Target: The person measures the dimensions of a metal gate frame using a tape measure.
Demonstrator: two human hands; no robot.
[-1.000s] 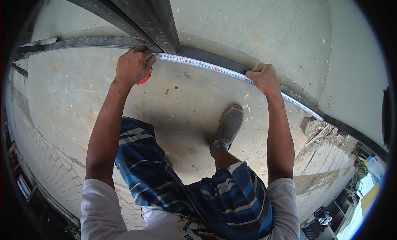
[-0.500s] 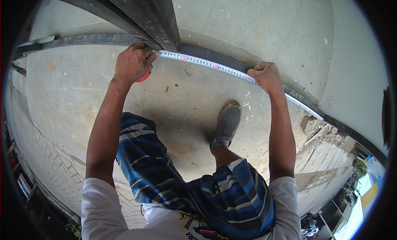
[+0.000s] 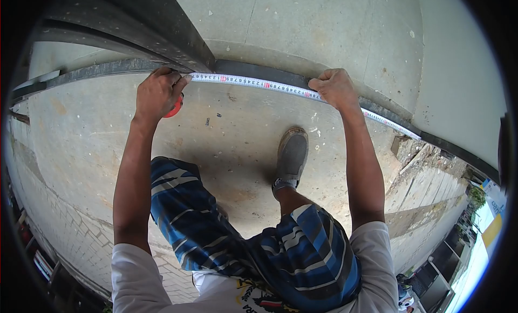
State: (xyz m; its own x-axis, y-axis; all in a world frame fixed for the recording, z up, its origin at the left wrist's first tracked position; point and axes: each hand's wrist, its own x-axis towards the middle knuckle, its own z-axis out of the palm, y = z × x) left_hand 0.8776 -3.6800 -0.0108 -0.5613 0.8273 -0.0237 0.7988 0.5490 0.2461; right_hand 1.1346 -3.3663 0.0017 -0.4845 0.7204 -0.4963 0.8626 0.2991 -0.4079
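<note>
Left hand [image 3: 154, 95]: grip closed on red tape case [image 3: 175, 107]
Right hand [image 3: 335, 90]: grip pinched on tape blade [image 3: 245, 80]
Blade run: along dark strip [image 3: 258, 70], past right hand
Dark post [image 3: 156, 27]: just beside left hand
Shoe [image 3: 293, 154]: on floor [image 3: 243, 146]

Open floor [image 3: 251, 116] between tape [image 3: 248, 81] and shoe [image 3: 292, 154] leaves passage; a dark post [image 3: 148, 22] blocks the upper left.

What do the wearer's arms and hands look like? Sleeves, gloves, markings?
Left hand and right hand are both bare, no gloves. Forearms are uncovered, with no watch, band or cable visible at either wrist. Loose, short white sleeves end above the elbows, with no print visible on them. Rings: can't tell at this size.
</note>
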